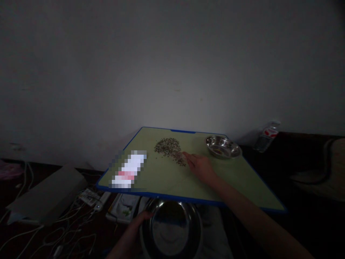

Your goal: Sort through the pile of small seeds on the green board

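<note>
A low green table [167,180] with a blue rim stands against a pale wall. On it lies a heap of small dark grains [168,147]. My right hand [201,166] rests on the table at the heap's near right edge, fingers stretched out flat and touching the grains. My left hand [138,220] grips the left rim of a large steel bowl [172,230], held below the table's front edge. A smaller steel bowl [223,146] sits at the table's far right corner.
A blurred white and pink packet [128,169] lies on the table's left side. A plastic bottle [266,136] stands to the right by the wall. A grey box [45,196], white cables [67,230] and small items cover the dark floor at left.
</note>
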Available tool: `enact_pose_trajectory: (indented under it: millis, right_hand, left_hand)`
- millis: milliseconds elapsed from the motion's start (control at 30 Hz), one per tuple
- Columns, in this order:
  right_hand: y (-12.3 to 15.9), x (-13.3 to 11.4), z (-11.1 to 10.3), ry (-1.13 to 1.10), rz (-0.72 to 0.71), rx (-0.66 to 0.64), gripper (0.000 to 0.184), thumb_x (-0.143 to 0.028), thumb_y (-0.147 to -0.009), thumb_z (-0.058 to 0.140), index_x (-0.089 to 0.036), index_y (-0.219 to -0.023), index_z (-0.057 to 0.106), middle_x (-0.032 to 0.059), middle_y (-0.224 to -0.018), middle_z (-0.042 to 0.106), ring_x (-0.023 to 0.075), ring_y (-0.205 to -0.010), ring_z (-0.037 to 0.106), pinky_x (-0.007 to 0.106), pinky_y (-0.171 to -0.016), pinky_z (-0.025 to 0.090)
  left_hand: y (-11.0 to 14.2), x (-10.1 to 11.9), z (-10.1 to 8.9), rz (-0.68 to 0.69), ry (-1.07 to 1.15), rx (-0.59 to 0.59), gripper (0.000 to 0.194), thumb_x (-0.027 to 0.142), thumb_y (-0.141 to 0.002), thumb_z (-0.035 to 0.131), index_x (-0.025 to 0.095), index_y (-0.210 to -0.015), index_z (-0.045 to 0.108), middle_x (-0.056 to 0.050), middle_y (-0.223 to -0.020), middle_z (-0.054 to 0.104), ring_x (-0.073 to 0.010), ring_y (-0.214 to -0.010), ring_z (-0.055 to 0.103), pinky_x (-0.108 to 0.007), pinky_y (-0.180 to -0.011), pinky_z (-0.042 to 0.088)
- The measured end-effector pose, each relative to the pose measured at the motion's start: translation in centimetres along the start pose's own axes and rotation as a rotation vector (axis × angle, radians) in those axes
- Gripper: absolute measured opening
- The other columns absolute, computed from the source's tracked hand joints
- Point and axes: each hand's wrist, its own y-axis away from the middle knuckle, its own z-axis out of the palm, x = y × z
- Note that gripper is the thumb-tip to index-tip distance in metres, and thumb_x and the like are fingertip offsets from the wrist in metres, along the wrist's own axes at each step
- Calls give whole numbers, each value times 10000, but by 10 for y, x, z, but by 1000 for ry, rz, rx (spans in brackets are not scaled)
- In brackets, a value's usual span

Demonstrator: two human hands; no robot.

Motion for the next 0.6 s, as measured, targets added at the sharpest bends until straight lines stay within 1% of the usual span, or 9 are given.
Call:
enact_pose_trajectory:
  millis: [100,167,400,500,600]
  right_hand:
    - [1,-1,0,19,-19,1,374,-268,-877,351,-287,-1239,442,44,-896,652,144,-722,597,232,-640,408]
    - [2,-1,0,12,-35,6,375,-266,-875,359,-289,-1240,440,43,-903,650,141,-734,594,228,-647,406]
    - [4,-1,-3,-14,-116,12,374,-243,-874,357,-283,-1236,440,35,-873,648,137,-706,586,229,-622,396]
    - [3,-1,-3,-16,-126,16,370,-238,-873,360,-275,-1229,452,39,-875,647,137,-711,586,224,-614,392]
    - [3,-2,-4,-4,-131,6,371,-239,-876,352,-281,-1232,448,38,-871,646,138,-711,586,222,-605,391]
  left_hand:
    - [0,-1,1,-23,-7,2,156,284,-594,622,133,-593,661,-56,-558,681,-225,-611,606,-335,-654,425]
    - [0,-1,2,-24,-8,2,144,279,-595,621,140,-573,652,-49,-546,676,-219,-600,603,-332,-656,423]
    - [6,3,5,-6,-8,-11,134,289,-593,625,157,-587,652,-33,-550,674,-241,-658,621,-341,-700,428]
    - [7,4,6,11,-7,-1,123,284,-587,631,166,-553,639,-21,-534,665,-230,-643,620,-333,-698,431]
    - [6,4,6,22,-9,0,113,286,-580,636,173,-577,646,-25,-555,673,-236,-658,620,-343,-699,434]
